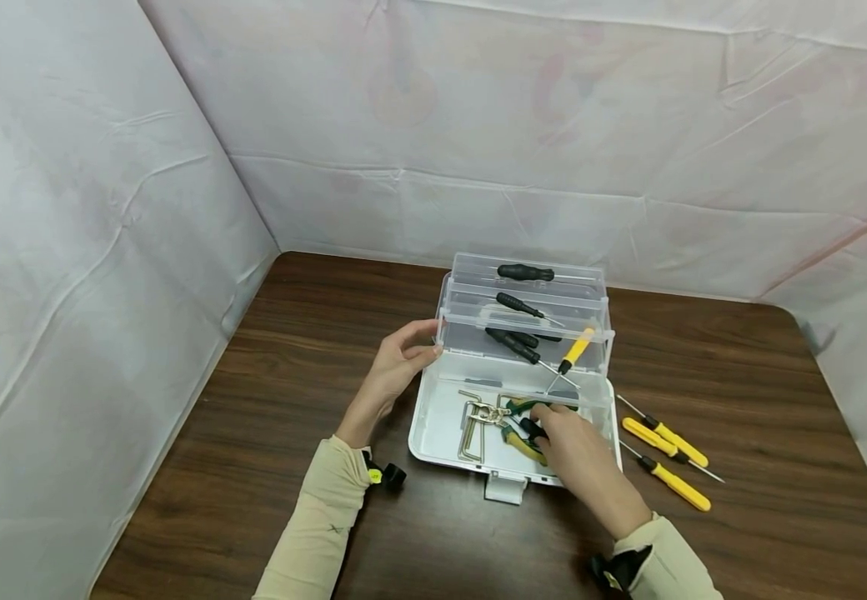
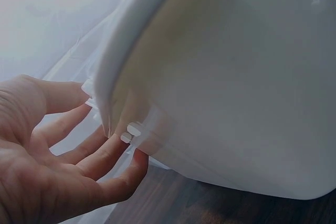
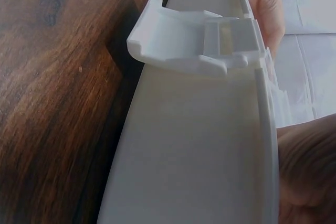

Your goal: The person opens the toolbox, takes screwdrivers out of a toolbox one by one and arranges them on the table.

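Note:
A white toolbox (image 1: 433, 457) stands open, its clear tiered trays (image 1: 467, 340) raised at the back. My left hand (image 1: 396, 368) holds the left edge of the trays between thumb and fingers; in the left wrist view the fingers (image 2: 102, 158) reach round the box's side. Inside the bottom, my right hand (image 1: 572, 446) bends its fingers about a black handle (image 1: 532, 428), mostly covered by the hand. Beside it lie pliers with green and yellow handles (image 1: 521, 447) and several hex keys (image 1: 469, 437). The right wrist view shows the white front latch (image 3: 178, 38) folded outward; the box wall hides the fingertips.
Several yellow-handled screwdrivers (image 1: 681, 487) lie on the wooden table (image 1: 291, 333) right of the box. The trays carry black screwdrivers (image 1: 526, 272) and a yellow one (image 1: 576, 350), which leans down toward the bottom. White cloth walls (image 1: 478, 125) stand behind and at the sides.

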Action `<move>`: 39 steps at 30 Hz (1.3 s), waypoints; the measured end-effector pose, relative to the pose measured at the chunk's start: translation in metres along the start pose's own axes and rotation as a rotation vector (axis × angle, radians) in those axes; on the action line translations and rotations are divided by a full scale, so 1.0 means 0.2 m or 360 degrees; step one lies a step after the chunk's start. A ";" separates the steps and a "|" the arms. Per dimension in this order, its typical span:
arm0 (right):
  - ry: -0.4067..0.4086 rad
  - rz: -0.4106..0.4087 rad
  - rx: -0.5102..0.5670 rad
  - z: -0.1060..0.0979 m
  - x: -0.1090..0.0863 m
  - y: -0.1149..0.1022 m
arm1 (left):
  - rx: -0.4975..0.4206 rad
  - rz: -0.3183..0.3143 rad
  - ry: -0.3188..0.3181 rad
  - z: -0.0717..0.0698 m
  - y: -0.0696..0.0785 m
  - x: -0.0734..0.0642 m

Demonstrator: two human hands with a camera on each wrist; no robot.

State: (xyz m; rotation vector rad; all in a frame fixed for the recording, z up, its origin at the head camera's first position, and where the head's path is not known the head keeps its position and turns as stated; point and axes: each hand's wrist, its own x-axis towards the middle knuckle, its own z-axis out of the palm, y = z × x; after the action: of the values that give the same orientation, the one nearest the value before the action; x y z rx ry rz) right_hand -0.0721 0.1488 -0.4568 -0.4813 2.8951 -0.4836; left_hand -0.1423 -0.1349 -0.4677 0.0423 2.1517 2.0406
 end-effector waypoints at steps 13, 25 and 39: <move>0.0007 0.0016 0.0033 -0.05 -0.04 -0.01 | 0.0013 -0.0016 0.0010 0.00 -0.01 0.00; 0.0120 -0.0077 0.0017 -0.12 -0.08 -0.07 | -0.0044 -0.0013 0.0004 0.00 -0.01 -0.01; 0.0319 -0.0057 -0.0001 -0.27 -0.16 -0.10 | -0.0042 -0.0001 -0.0002 0.00 0.00 0.00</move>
State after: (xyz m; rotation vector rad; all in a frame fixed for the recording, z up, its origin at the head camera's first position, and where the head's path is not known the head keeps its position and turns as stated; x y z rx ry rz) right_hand -0.0483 0.1573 -0.3955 -0.5135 3.0821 -0.5667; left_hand -0.1423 -0.1344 -0.4682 0.0396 2.1233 2.0678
